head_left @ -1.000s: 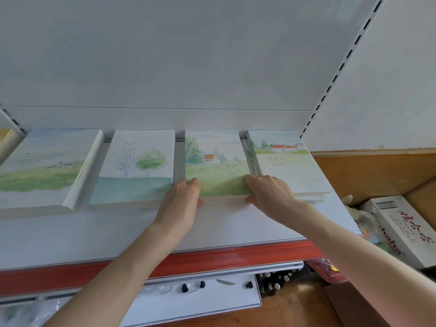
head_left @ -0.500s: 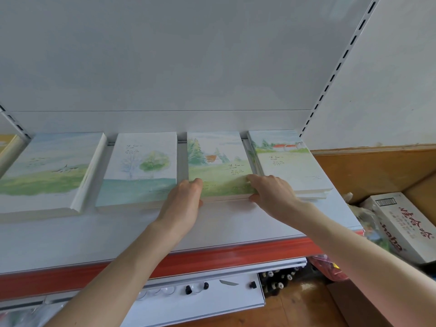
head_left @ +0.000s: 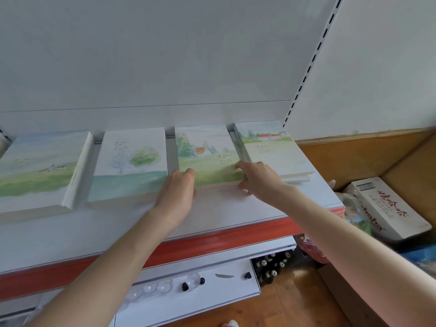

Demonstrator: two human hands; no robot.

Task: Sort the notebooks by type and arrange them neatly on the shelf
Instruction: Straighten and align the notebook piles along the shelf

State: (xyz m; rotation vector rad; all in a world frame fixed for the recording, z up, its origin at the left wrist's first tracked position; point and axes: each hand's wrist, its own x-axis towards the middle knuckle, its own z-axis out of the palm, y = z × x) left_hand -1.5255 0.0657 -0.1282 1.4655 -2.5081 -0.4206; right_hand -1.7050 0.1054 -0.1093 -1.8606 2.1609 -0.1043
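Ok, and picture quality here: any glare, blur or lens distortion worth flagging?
Head view: soft, even light, no glare on the notebooks, only faint shadow by the left hand and right hand. Head view: the wide lens bows the red shelf edge and tilts the slotted upright. Head view: slightly soft, so the cover print is unreadable.

A white shelf (head_left: 212, 208) with a red strip (head_left: 212, 241) along its front edge carries four flat stacks in a row near the back panel. From the left, and cut off by the frame's edge, lie the meadow notebooks (head_left: 35, 171). Next come the tree notebooks (head_left: 132, 161), then the pine notebooks (head_left: 207, 152). Close against those sit the red-roof notebooks (head_left: 271, 152), slightly fanned at their near edge. The front half of the shelf is bare white.
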